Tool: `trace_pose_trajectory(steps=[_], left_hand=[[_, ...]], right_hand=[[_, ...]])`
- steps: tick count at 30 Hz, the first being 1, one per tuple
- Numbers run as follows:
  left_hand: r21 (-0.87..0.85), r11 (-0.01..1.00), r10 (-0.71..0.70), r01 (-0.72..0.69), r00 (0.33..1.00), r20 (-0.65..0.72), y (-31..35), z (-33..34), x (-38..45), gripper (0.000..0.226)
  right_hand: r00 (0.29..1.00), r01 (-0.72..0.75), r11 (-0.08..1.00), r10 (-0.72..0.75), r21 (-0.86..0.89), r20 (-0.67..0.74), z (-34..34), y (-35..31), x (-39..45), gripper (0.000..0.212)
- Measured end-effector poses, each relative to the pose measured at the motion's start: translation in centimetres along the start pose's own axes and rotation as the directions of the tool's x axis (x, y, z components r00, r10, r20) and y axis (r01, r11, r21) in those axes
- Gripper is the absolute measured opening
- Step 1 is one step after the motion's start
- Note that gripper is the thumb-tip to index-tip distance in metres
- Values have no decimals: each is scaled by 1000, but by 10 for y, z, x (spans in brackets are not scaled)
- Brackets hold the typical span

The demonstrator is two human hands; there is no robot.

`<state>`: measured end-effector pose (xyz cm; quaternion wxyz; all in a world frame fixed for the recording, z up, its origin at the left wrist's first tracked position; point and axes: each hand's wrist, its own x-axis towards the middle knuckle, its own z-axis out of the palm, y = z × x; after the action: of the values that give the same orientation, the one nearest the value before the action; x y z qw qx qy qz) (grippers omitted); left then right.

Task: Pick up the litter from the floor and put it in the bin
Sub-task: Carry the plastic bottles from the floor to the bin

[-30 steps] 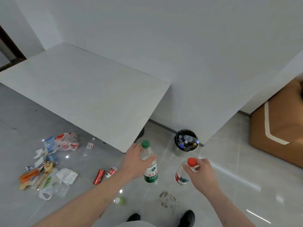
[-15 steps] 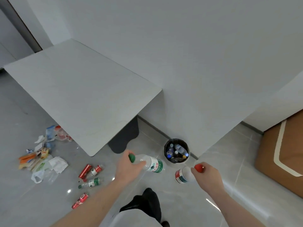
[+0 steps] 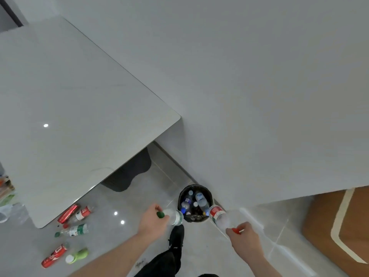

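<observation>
Left hand [image 3: 152,220] grips green-capped bottle [image 3: 173,216], right hand [image 3: 246,241] red-capped bottle [image 3: 219,217], bases seemingly at bin [image 3: 180,197] rim.

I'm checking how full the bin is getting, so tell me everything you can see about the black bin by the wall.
The black bin is small and round, with a dark liner that looks like plastic. It stands upright and open on the grey tiled floor, close to the white wall. Inside lie several clear plastic bottles, some with blue caps, reaching near the rim. The green-capped bottle in the left hand and the red-capped bottle in the right hand point base-first at its rim; whether they touch it is unclear.
</observation>
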<state>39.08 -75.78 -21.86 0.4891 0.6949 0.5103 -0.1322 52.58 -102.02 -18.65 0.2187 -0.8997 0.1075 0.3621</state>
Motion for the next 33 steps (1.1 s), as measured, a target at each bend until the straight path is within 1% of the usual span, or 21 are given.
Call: trace_pose_trajectory(steps=[1,3,9,13,17,21,23,26,31,33], left_hand=[[61,998,26,-27,1000,14,7,14,14,15],[121,991,60,-65,997,44,18,44,42,17],[148,988,25,-31,999,47,17,136,135,15],[115,993,-7,5,1000,20,-8,185,189,16],[61,997,-44,43,999,9,-36,225,228,13],[31,996,-85,83,995,53,-63,254,248,10],[47,997,-72,68,994,81,-74,264,255,14],[94,995,-34,19,986,161,-86,272,264,20],[128,992,-20,-16,961,277,-90,274,269,29],[146,989,-34,-9,955,294,-87,270,265,33]], right_hand=[[1000,-14,1000,14,-1,14,0,-1,21,32],[999,-36,999,37,-14,38,5,-3,59,32],[995,-20,996,28,-82,94,43,-11,184,29],[986,18,990,6,-139,167,86,-8,263,31],[976,39,987,-4,-158,217,125,-3,315,31],[974,90,983,-52,-163,222,152,2,346,32],[970,104,977,-59,-186,235,162,4,357,31],[967,132,959,-69,-250,246,172,9,370,22],[956,186,931,-98,-313,277,173,13,375,30],[951,200,921,-100,-336,291,169,15,373,31]])
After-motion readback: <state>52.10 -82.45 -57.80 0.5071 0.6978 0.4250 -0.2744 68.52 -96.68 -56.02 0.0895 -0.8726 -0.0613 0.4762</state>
